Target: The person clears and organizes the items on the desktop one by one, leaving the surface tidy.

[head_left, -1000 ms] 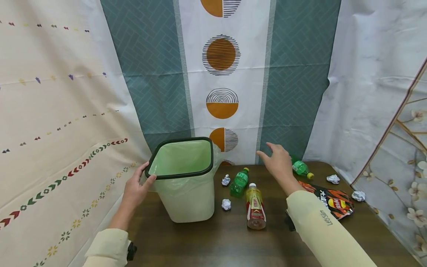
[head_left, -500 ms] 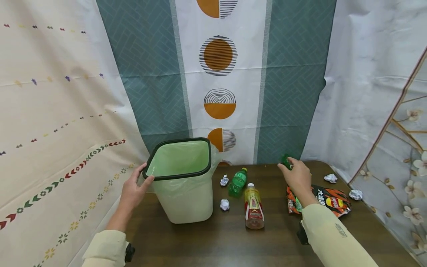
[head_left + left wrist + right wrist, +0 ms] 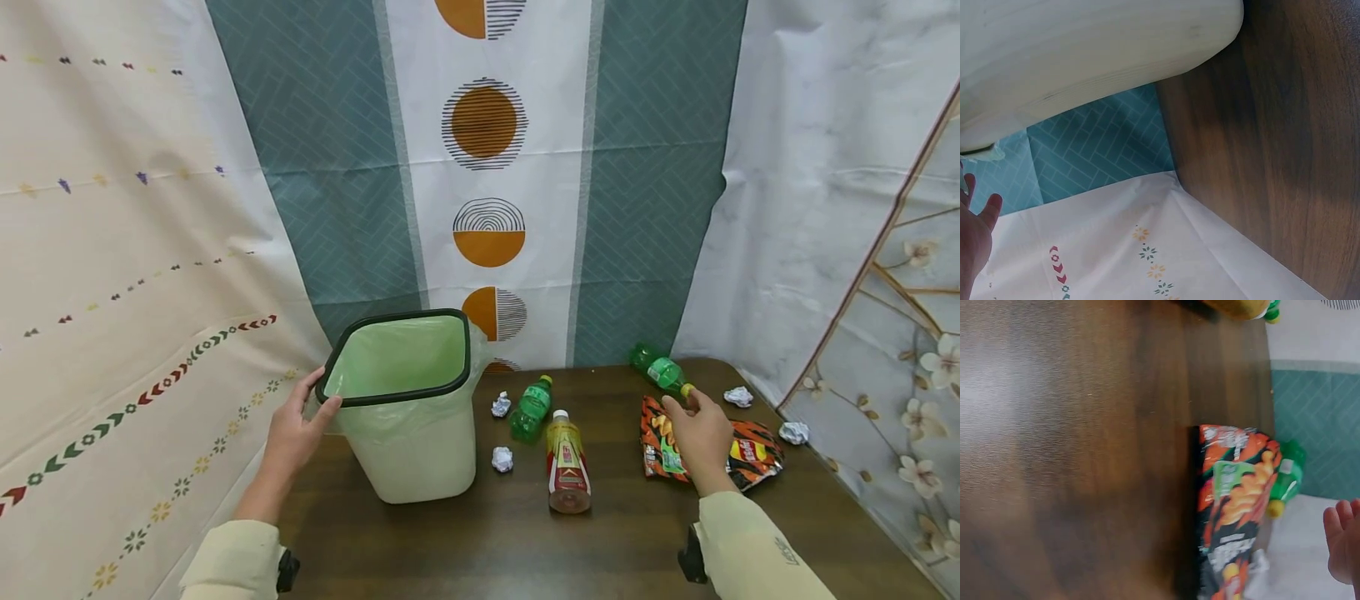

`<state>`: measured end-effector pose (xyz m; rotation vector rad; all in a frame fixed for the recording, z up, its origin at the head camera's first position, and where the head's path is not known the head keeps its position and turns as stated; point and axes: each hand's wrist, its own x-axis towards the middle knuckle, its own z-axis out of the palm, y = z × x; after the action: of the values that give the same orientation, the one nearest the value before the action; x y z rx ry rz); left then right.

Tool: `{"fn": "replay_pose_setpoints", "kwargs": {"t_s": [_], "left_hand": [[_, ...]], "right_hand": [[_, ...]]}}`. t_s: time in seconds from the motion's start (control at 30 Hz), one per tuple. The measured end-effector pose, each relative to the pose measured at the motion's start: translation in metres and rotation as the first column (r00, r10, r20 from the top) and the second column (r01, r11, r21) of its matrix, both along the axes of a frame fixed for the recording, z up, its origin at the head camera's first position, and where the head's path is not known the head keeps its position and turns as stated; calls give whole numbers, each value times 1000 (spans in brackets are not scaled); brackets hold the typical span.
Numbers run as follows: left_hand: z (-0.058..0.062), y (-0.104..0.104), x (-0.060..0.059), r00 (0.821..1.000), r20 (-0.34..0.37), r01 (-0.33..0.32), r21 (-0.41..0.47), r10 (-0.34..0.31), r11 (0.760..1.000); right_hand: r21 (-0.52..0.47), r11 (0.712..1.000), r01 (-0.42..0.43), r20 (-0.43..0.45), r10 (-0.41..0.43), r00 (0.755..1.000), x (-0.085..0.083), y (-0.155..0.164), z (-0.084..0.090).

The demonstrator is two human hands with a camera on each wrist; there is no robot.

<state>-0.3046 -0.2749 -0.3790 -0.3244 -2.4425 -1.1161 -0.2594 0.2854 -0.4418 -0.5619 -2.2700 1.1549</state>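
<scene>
A pale trash can (image 3: 420, 462) with a black rim and a clear liner stands at left. My left hand (image 3: 291, 433) touches its left rim corner, thumb and fingers extended along the outside. In the left wrist view, part of that hand (image 3: 974, 240) shows beneath the can. My right hand (image 3: 703, 437) hovers over an orange-and-black chip bag (image 3: 756, 454), fingers loosely bent, holding nothing. Just beyond its fingertips lies a green plastic bottle (image 3: 663, 371), yellow cap toward me. In the right wrist view the hand (image 3: 1346, 544) appears apart from the bag (image 3: 1235, 500) and bottle (image 3: 1287, 475).
Between can and bag lie another green bottle (image 3: 531, 408) and a bottle with a red-and-yellow label (image 3: 567, 467). Crumpled paper balls lie near the can (image 3: 502, 459) and at the right edge (image 3: 795, 432). Patterned cloths hang behind and at both sides of the brown table (image 3: 480, 550).
My right hand has moved right and closer to me, from left of the far green bottle to over the chip bag near the bottle's cap. My left hand stays at the trash can's rim.
</scene>
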Motion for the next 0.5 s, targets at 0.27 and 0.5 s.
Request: {"fn": "replay_pose_setpoints", "kwargs": {"t_s": [0.27, 0.5], "left_hand": [[-2, 0, 0, 1000, -7, -4, 2, 4, 1000], [-4, 0, -3, 1000, -14, -20, -3, 20, 1000]], "right_hand": [[-83, 980, 178, -8, -180, 984, 13, 14, -25], [-204, 929, 310, 73, -301, 951, 26, 26, -39]]}}
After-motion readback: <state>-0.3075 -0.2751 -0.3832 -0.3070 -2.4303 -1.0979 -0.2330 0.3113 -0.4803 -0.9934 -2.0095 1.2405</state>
